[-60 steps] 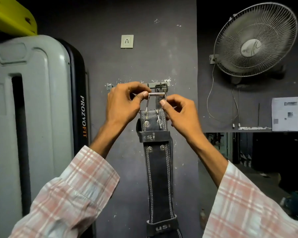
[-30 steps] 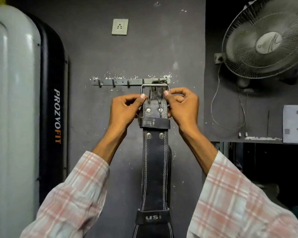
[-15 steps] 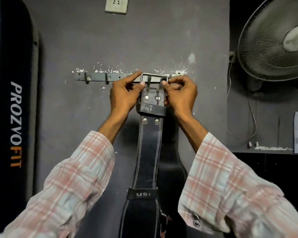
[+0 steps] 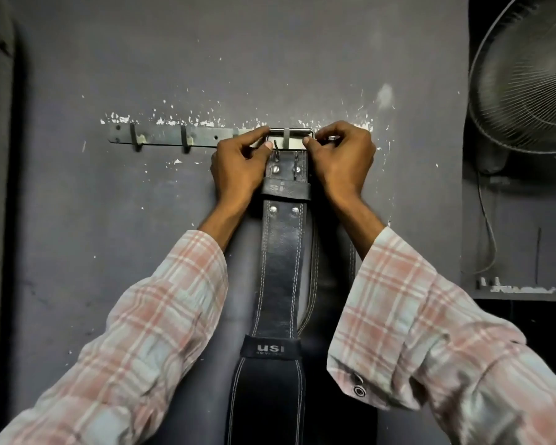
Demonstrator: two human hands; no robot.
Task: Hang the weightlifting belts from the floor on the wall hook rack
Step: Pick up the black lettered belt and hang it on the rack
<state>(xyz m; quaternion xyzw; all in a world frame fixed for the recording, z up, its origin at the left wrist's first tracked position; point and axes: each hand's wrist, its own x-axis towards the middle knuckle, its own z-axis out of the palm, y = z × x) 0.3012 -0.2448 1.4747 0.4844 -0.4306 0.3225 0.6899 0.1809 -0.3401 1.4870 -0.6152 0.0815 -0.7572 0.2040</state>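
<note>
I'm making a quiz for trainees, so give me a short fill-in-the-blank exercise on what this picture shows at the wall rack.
1. The left hand and right hand both pinch the belt's metal ____.
2. Left of the hands, the hook rack shows ____ bare hooks.
3. The white letters on the belt's lower loop read ____.
4. Mounted on the wall at the right edge is a ____.

Missing words: buckle; two; USI; fan

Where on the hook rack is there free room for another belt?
The two hooks at the left end of the rack are bare. The right end is crowded: both hands hold a belt's buckle there, a second belt behind it.
</note>
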